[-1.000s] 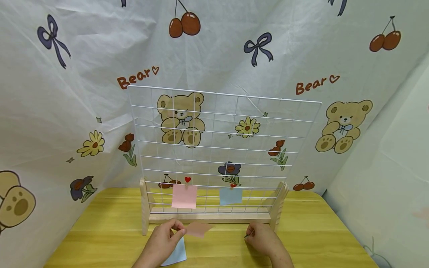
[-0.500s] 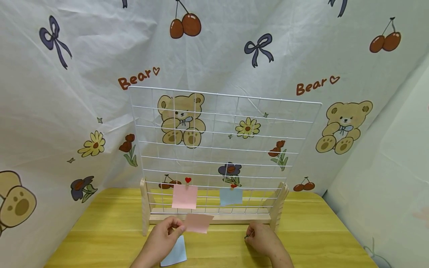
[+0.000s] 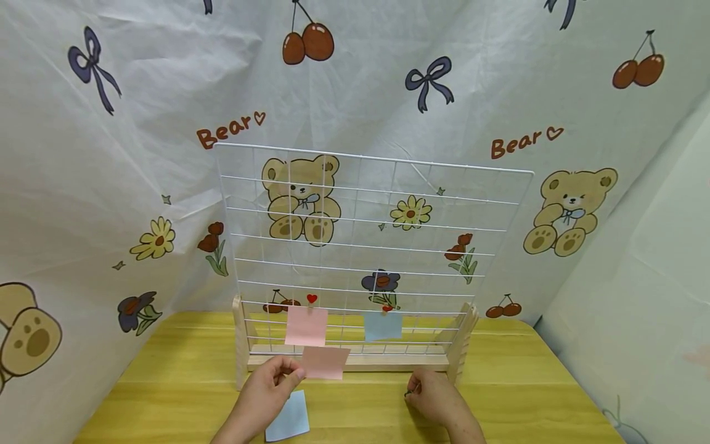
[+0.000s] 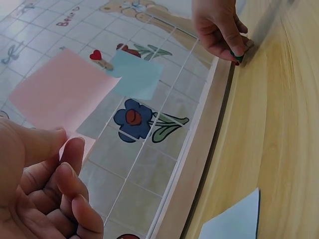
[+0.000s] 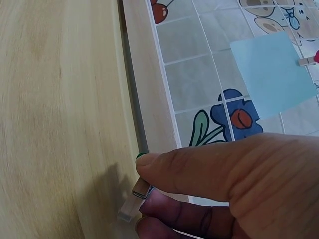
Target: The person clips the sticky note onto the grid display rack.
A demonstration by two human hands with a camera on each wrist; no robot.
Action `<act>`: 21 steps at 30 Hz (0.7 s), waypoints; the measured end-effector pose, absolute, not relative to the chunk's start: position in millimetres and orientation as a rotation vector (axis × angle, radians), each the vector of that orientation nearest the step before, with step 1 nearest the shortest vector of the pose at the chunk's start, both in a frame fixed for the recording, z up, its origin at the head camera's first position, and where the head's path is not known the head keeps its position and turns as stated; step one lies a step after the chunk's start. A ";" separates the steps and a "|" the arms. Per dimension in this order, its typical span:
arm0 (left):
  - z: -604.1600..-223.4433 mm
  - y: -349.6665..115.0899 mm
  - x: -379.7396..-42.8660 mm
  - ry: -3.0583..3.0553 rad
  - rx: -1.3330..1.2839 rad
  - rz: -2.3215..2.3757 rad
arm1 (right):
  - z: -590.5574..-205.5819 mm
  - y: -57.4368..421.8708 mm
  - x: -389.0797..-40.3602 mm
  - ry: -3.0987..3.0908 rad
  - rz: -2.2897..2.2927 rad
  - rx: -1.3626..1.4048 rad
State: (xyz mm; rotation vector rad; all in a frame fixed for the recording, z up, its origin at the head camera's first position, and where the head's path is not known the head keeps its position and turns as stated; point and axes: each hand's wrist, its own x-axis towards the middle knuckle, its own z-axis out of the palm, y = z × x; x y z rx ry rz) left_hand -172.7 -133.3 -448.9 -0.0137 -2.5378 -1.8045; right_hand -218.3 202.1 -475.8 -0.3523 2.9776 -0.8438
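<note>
My left hand pinches a pink paper note by its left edge, in front of the rack's wooden base. In the left wrist view the note stands tilted above the thumb and index finger. Lower right in the head view, my right hand hovers close to the table. It pinches a small wooden clothespin with green on its end, partly hidden by the thumb. Behind the hands, a second pink note and a blue note hang on the white wire grid, held by red heart clothespins.
Blue paper lies on the wood-grain table just right of the left forearm. The grid stands in a wooden base across the table's middle. A white cloth printed with bears hangs behind it.
My left hand has lifted slightly and moved a little left, and its pink note has turned from nearly flat to more upright, facing the camera. The right hand stays in place.
</note>
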 end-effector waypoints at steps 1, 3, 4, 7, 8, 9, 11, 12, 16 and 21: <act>-448.2 -133.1 -172.4 -2.534 -0.012 -1.812 | -475.7 201.9 -218.3 2.976 -0.845 -0.353; -446.7 -132.7 -171.8 -2.517 -0.004 -1.835 | -475.5 201.7 -218.3 2.973 -0.848 -0.353; -445.9 -132.5 -171.6 -2.504 0.006 -1.850 | -475.4 201.6 -218.3 2.974 -0.847 -0.356; -443.6 -132.1 -171.3 -2.446 0.036 -1.897 | -475.1 201.2 -218.0 2.978 -0.846 -0.369; -442.8 -132.0 -171.1 -2.424 0.044 -1.907 | -475.0 201.1 -217.9 2.981 -0.845 -0.374; -441.9 -131.8 -170.9 -2.404 0.055 -1.915 | -475.0 201.1 -217.8 2.984 -0.844 -0.381; -440.5 -131.5 -170.8 -2.367 0.065 -1.923 | -474.9 200.9 -217.5 2.989 -0.840 -0.391; -439.3 -131.3 -170.5 -2.352 0.066 -1.923 | -475.0 201.0 -217.6 2.990 -0.838 -0.392; -432.5 -131.1 -168.9 -2.318 0.075 -1.923 | -475.4 201.6 -218.0 2.987 -0.834 -0.384; -427.4 -132.5 -166.5 -2.304 0.072 -1.901 | -475.6 201.7 -218.4 2.983 -0.826 -0.380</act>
